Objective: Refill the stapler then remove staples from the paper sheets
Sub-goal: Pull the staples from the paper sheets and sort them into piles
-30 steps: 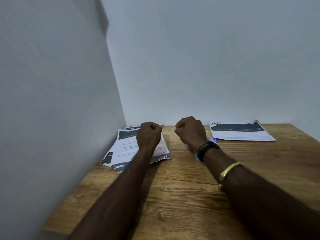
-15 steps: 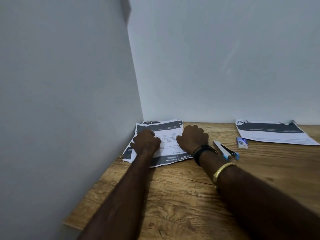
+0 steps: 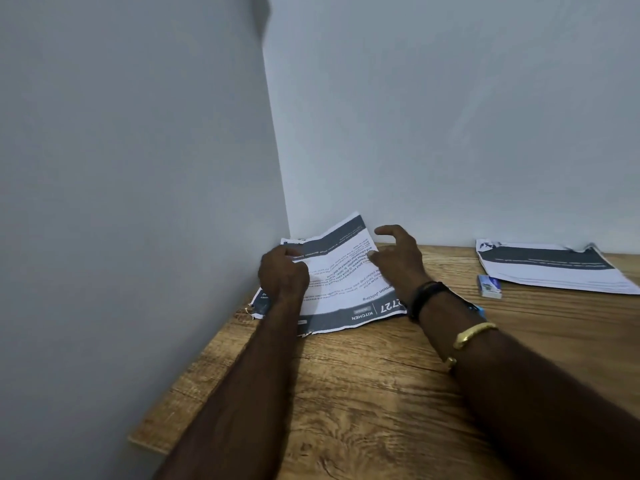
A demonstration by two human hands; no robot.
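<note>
A stack of printed paper sheets (image 3: 341, 285) with grey bands lies in the table's far left corner. My left hand (image 3: 282, 273) grips the top sheet at its left edge and its far end is lifted off the stack. My right hand (image 3: 398, 258) hovers at the sheet's right edge, fingers spread, fingertips touching the paper. A small blue and white staple box (image 3: 489, 286) sits to the right. The stapler is almost wholly hidden behind my right wrist; only a blue tip (image 3: 479, 309) shows.
A second pile of printed sheets (image 3: 554, 268) lies at the far right of the wooden table (image 3: 363, 393). Grey walls close in on the left and at the back. The table's left edge runs diagonally near my left forearm.
Both fists came down onto the left stack, then my left hand took hold of the top sheet and raised its far end. My right hand opened. The view swung left.
</note>
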